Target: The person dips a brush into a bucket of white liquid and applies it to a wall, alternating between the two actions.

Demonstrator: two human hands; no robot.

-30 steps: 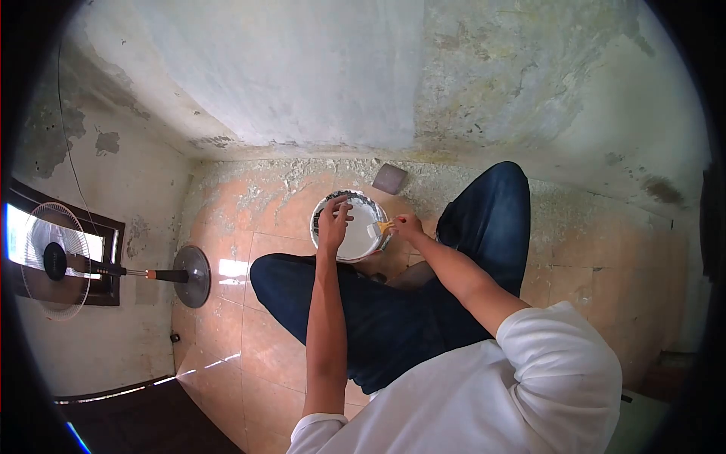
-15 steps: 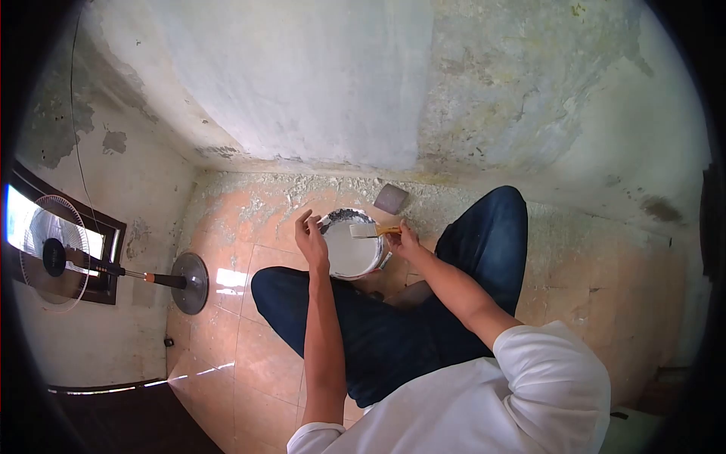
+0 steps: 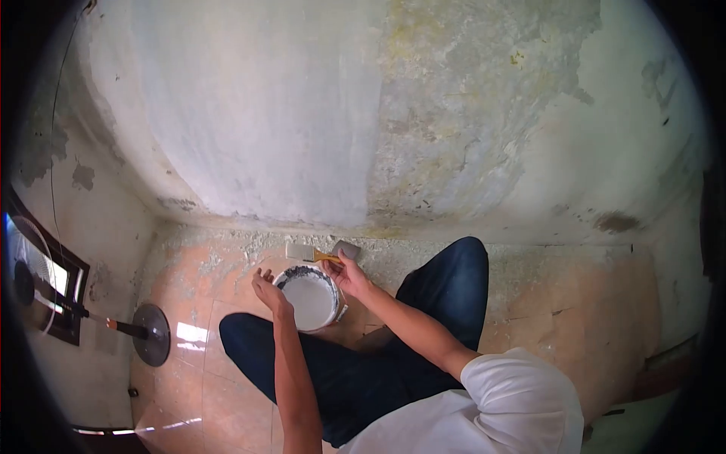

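My right hand (image 3: 346,274) grips the yellow handle of a paintbrush (image 3: 301,252), its wide pale bristles pointing left over the far rim of the bucket. Between my legs stands a round bucket (image 3: 337,301) with a dark-smeared inner wall and white paint (image 3: 308,303) inside. My left hand (image 3: 269,290) is at the bucket's left rim, fingers loosely bent and apart, holding nothing. Just behind the brush handle, a flat grey square piece (image 3: 349,248) lies on the floor.
The wall (image 3: 265,113) ahead is whitish on the left, with a bare, stained patch (image 3: 454,129) to the right. Paint flakes (image 3: 219,240) litter the tiles along its foot. A standing fan's round base (image 3: 152,335) is at left, below a window (image 3: 64,280).
My right hand has lifted the brush from over the paint to beyond the far rim, towards the wall. My left hand stays by the rim. The view has tilted up and shifted right.
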